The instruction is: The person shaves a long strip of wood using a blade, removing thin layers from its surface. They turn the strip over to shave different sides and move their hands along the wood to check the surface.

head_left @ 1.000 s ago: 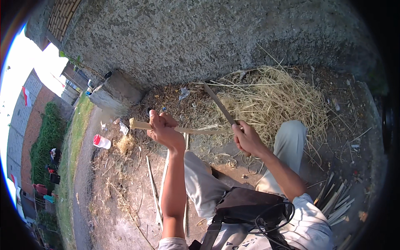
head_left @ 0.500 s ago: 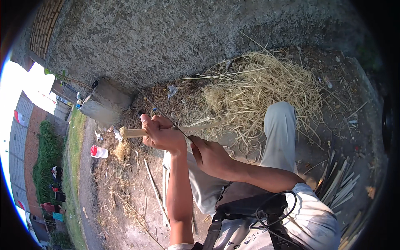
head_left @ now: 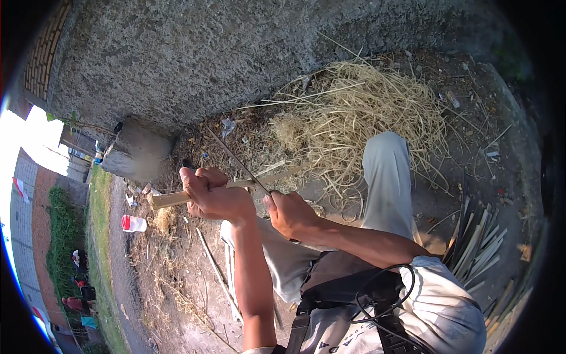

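Note:
My left hand [head_left: 217, 197] is closed around a pale bamboo strip [head_left: 168, 200]. Its thick end sticks out left of my thumb, and its thinner end runs out to the right. My right hand [head_left: 293, 215] grips a knife, its handle hidden by my fingers. The long thin knife blade [head_left: 236, 160] points up and left. It crosses the strip just right of my left hand; whether it touches or cuts in, I cannot tell.
A large heap of pale shavings [head_left: 365, 112] lies on the ground beyond my knee, by a rough grey wall [head_left: 224, 53]. Split strips [head_left: 477, 242] are bundled at the right. A red-lidded plastic container [head_left: 134, 223] is at the left, near a stick [head_left: 217, 268].
Both hands have stayed closed on the strip and the knife. The blade now shows more of its flat side, and my right hand has turned slightly. The whole view has shifted a little.

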`<state>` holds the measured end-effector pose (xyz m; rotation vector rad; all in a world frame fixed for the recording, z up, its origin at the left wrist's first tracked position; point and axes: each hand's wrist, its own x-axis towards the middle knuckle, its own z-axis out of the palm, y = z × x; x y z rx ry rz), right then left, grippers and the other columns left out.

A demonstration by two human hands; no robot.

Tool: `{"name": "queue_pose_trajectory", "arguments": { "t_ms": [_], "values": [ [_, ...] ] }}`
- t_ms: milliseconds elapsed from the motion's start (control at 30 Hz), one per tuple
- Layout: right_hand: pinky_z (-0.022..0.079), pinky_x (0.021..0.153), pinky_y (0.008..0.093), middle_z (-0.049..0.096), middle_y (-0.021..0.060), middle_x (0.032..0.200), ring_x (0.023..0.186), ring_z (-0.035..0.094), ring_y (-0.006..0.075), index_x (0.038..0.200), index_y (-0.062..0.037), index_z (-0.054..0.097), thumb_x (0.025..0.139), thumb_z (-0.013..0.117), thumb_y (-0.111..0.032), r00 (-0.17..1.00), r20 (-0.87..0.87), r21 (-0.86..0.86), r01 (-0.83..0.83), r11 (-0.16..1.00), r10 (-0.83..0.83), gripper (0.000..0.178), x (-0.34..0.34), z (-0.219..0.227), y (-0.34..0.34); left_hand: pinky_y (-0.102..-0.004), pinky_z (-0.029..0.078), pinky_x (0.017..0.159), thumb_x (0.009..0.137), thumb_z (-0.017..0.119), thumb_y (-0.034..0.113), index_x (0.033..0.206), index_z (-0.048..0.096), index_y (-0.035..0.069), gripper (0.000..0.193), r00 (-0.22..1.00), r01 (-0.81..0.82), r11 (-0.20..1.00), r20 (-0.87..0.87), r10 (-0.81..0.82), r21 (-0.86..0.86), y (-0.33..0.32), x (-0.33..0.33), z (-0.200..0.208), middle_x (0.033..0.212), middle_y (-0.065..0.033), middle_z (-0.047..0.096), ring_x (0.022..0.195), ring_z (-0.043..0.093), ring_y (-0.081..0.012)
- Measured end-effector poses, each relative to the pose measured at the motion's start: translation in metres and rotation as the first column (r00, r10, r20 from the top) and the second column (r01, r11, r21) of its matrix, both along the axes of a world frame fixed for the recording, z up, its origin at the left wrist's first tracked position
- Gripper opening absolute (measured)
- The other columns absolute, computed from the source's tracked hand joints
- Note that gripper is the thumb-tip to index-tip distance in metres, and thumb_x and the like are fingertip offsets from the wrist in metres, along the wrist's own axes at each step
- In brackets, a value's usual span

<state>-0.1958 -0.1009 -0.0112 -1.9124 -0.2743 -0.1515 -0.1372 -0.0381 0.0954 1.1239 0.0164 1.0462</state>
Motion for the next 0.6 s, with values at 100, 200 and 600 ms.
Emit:
{"name": "queue_pose_trajectory", "arguments": {
  "t_ms": [100,200,600],
  "values": [
    [0.045,0.055,0.0506,0.058,0.0237,0.064,0.060,0.061,0.0429,0.102,0.0016,0.053,0.100,0.051,-0.012,0.999,-0.032,0.081,0.012,0.997,-0.010,0.014,-0.007,0.007,-0.007,-0.0276,0.018,0.046,0.102,0.051,0.029,0.057,0.031,0.015,0.052,0.997,0.072,0.997,0.015,-0.073,0.032,-0.004,-0.001,-0.001,0.047,0.0009,0.032,0.043,0.025,-0.0071],
    [0.044,0.056,0.0497,0.057,0.0213,0.063,0.059,0.060,0.0408,0.106,-0.0002,0.053,0.100,0.049,-0.013,1.000,0.011,0.178,-0.016,0.984,0.014,0.015,-0.011,0.010,-0.015,-0.0265,0.018,0.047,0.102,0.049,0.030,0.060,0.032,0.014,0.049,0.994,0.110,0.991,-0.033,-0.108,0.078,-0.004,-0.001,-0.002,0.049,0.0011,0.032,0.045,0.028,-0.0072],
    [0.049,0.056,0.0380,0.065,0.0113,0.069,0.057,0.065,0.0242,0.108,0.0015,0.056,0.100,0.048,-0.011,0.993,-0.103,0.078,0.063,0.995,-0.055,0.017,0.018,0.013,-0.051,-0.0295,0.039,0.057,0.105,0.048,0.042,0.071,0.044,0.005,0.050,0.828,0.521,0.732,-0.051,-0.559,0.439,0.017,0.036,0.022,0.064,-0.0035,0.043,0.060,0.045,-0.0131]
  ]
}}
